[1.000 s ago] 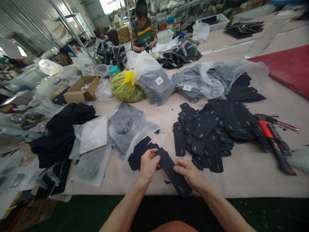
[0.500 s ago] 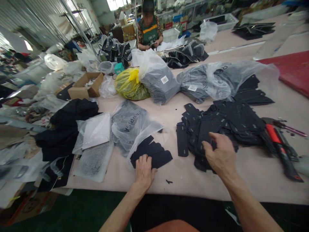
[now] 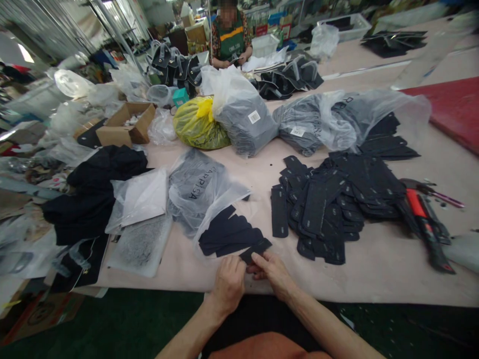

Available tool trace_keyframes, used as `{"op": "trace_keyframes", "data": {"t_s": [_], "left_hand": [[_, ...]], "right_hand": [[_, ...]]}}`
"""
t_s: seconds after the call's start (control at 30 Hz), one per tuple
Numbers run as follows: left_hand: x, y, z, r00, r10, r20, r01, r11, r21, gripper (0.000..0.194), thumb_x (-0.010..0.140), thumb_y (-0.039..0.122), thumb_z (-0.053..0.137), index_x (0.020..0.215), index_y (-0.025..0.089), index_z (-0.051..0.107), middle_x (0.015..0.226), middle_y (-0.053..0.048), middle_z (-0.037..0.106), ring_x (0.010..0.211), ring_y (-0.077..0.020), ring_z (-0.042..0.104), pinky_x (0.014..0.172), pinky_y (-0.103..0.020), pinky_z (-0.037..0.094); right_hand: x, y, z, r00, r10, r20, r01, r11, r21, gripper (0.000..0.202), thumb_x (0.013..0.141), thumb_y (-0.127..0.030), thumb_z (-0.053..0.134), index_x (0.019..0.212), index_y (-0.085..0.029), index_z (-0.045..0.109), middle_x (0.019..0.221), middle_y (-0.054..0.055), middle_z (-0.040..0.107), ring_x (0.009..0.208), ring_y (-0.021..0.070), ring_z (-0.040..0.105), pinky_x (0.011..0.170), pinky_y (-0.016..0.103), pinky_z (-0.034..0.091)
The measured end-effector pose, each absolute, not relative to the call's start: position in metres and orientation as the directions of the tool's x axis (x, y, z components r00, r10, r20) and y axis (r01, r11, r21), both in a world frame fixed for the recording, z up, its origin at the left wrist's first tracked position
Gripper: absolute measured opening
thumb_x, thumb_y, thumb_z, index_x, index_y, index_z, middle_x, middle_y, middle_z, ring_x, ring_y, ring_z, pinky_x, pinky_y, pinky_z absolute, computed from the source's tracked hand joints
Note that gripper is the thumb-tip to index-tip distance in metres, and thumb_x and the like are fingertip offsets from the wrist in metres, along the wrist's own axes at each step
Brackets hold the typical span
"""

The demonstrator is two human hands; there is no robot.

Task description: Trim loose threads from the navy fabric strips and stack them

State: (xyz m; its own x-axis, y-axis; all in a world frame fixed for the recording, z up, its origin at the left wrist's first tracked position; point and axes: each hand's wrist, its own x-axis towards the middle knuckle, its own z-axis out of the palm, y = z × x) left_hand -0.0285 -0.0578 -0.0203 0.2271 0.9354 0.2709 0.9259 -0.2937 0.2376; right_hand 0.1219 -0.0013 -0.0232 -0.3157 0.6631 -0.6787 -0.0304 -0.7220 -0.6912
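Observation:
Near the table's front edge, a small black fabric strip (image 3: 258,249) is held between my two hands. My left hand (image 3: 231,279) is closed at its left end, fingers curled. The thumb and fingers of my right hand (image 3: 272,271) pinch its lower edge. Just beyond lies a fan of black fabric strips (image 3: 228,232), partly inside a clear plastic bag (image 3: 198,189) with printed letters. To the right is a large heap of black strips (image 3: 325,204) with small slots near their ends.
A red-and-black hammer (image 3: 424,229) lies at the right beside other tools. Behind stand a yellow bag (image 3: 200,124) and a filled plastic bag (image 3: 249,119). Plastic-wrapped sheets (image 3: 140,244) and black cloth (image 3: 93,194) lie left. A co-worker (image 3: 230,40) sits across the table.
My right hand has moved left from the heap to meet my left hand. The left hand has come off the fanned strips toward me, and both now hold one strip.

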Motion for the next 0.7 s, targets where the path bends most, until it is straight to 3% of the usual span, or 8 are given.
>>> {"op": "trace_keyframes", "data": {"t_s": [0.2, 0.33, 0.4, 0.53, 0.7], "left_hand": [[-0.013, -0.072, -0.011, 0.256, 0.902, 0.348, 0.853, -0.38, 0.358, 0.022, 0.09, 0.009, 0.04, 0.088, 0.018, 0.06, 0.084, -0.008, 0.062, 0.081, -0.02, 0.058, 0.073, -0.034, 0.047], [-0.022, -0.072, -0.003, 0.003, 0.936, 0.352, 0.82, -0.204, 0.535, 0.017, 0.089, 0.01, 0.047, 0.095, 0.018, 0.061, 0.09, -0.008, 0.065, 0.087, -0.0198, 0.061, 0.079, -0.035, 0.05], [-0.034, -0.066, -0.005, -0.121, 0.94, 0.32, 0.82, -0.088, 0.566, 0.017, 0.089, 0.01, 0.047, 0.096, 0.018, 0.061, 0.092, -0.008, 0.064, 0.088, -0.0201, 0.061, 0.081, -0.035, 0.051], [-0.06, -0.047, -0.014, -0.191, 0.939, 0.286, 0.88, 0.034, 0.474, 0.022, 0.087, 0.014, 0.052, 0.107, 0.018, 0.06, 0.108, -0.012, 0.062, 0.103, -0.0264, 0.059, 0.089, -0.044, 0.051], [-0.074, -0.022, -0.019, -0.091, 0.978, 0.188, 0.961, 0.036, 0.276, 0.052, 0.08, 0.025, 0.065, 0.129, 0.018, 0.05, 0.137, -0.017, 0.05, 0.125, -0.0365, 0.046, 0.099, -0.055, 0.041]], "right_hand": [[0.127, -0.001, -0.031, -0.242, 0.688, -0.685, -0.036, -0.711, -0.702, 0.033, 0.069, -0.048, 0.068, 0.073, -0.016, 0.061, 0.053, 0.003, 0.063, 0.046, 0.0131, 0.055, 0.048, 0.025, 0.044], [0.143, 0.013, -0.028, -0.258, 0.728, -0.636, -0.029, -0.664, -0.748, 0.036, 0.067, -0.051, 0.07, 0.067, -0.017, 0.06, 0.051, 0.001, 0.061, 0.043, 0.0114, 0.05, 0.046, 0.025, 0.038], [0.154, 0.024, -0.023, -0.266, 0.749, -0.607, -0.019, -0.633, -0.774, 0.036, 0.066, -0.051, 0.072, 0.064, -0.017, 0.06, 0.053, 0.001, 0.061, 0.044, 0.0111, 0.049, 0.046, 0.025, 0.037], [0.175, 0.047, -0.008, -0.248, 0.817, -0.52, 0.049, -0.525, -0.849, 0.036, 0.067, -0.05, 0.073, 0.066, -0.016, 0.061, 0.055, 0.001, 0.06, 0.046, 0.0115, 0.049, 0.047, 0.026, 0.036], [0.206, 0.076, 0.009, -0.217, 0.837, -0.501, 0.234, -0.454, -0.86, 0.035, 0.069, -0.052, 0.068, 0.065, -0.019, 0.057, 0.053, 0.0, 0.057, 0.043, 0.0115, 0.045, 0.045, 0.026, 0.033]]}}
